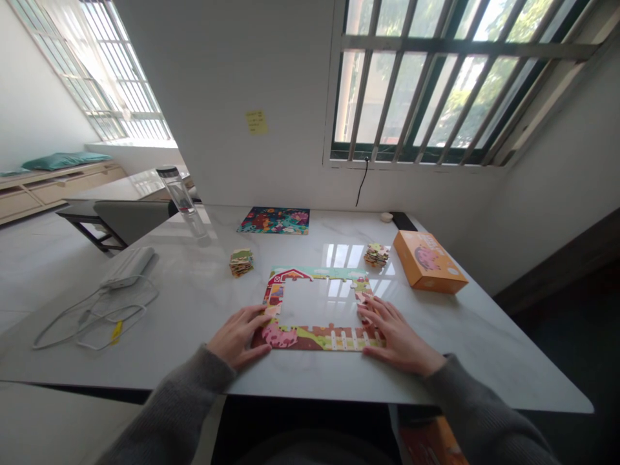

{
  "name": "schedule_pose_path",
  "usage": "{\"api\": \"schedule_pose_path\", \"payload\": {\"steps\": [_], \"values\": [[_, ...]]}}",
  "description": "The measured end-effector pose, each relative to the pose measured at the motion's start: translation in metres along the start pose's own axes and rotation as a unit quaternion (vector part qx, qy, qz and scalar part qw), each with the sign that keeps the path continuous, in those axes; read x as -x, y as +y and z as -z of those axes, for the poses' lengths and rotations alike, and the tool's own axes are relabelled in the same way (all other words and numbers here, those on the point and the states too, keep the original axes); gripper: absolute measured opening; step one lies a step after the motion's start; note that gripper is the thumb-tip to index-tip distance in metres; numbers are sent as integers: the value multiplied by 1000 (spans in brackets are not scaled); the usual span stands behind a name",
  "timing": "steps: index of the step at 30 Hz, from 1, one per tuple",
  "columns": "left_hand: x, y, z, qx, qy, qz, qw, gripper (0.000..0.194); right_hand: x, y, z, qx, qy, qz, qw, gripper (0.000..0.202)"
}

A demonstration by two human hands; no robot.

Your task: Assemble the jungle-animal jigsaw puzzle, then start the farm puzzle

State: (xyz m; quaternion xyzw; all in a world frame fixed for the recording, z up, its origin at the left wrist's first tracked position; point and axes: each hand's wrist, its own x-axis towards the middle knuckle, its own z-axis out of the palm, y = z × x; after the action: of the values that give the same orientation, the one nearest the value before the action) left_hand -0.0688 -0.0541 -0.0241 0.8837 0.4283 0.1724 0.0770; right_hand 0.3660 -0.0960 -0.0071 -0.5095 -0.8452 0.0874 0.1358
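A jigsaw puzzle border [317,340] lies on the white marbled table, its pieces joined into a rectangular frame around bare tabletop. It shows a red barn, a pink pig and a white fence. My left hand [239,336] rests on the frame's left side near the pig, fingers stretched out. On the right side lies my right hand [394,332], its fingers spread over the edge pieces. Neither hand grips anything. Beyond the frame stand two stacks of loose puzzle pieces, the left stack [241,262] and the right stack [376,255].
An orange box [429,261] with a pig picture stands at the right. A finished colourful puzzle [275,220] lies at the back by the wall. At the left are a clear bottle [180,190] and a white device [130,266] with a cable [104,323].
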Motion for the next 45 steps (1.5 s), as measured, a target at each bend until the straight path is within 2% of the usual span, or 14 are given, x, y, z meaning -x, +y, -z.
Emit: {"api": "schedule_pose_path", "payload": {"steps": [5,10,22,30,33,36,41,45], "values": [[-15,-18,5,7,-8,2,1000,52,-29,9,0,-6,-1,7,1000,75],[-28,-24,7,11,3,7,1000,50,-47,18,1,-10,-12,10,1000,76],[-29,-36,-4,44,48,-28,997,48,-49,17,-2,-11,-24,-7,1000,77],[-27,-31,-5,51,81,-12,995,41,-46,18,-11,-3,24,-5,1000,69],[-29,-31,-8,29,91,2,995,47,-51,17,-18,20,43,-23,999,68],[-45,-28,-8,1,88,-7,996,52,-64,20,-21,28,45,-19,998,65],[-97,-12,-8,-43,34,-32,998,64,-96,24,-17,41,18,-45,998,64],[-123,0,-20,-100,2,50,994,72,-106,21,-19,100,-14,-69,992,66]]}}
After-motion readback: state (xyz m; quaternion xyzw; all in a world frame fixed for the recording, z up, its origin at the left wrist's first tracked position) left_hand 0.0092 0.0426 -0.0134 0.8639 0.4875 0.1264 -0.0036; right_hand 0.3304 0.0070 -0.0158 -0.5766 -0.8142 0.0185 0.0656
